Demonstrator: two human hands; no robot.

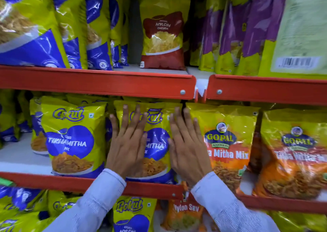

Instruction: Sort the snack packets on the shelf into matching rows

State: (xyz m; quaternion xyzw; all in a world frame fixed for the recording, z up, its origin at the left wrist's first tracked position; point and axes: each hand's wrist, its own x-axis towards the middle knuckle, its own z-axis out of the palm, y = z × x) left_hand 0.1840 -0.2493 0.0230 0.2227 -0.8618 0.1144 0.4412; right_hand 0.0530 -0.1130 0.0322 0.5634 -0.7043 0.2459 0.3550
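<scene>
— Nearly sorted? 
— Partly. Left hand (127,143) and right hand (187,148) press flat, fingers spread, on the blue packet (155,143); orange packets (228,152) sit just right of it, seemingly grouped.

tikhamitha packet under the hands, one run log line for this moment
left hand: flat on Tikhamitha packet | right hand: flat on its right edge | middle shelf | no grasp

You wear a pale blue shirt with fine white pinstripes; its long sleeves (99,201) end in buttoned cuffs at your wrists.
</scene>
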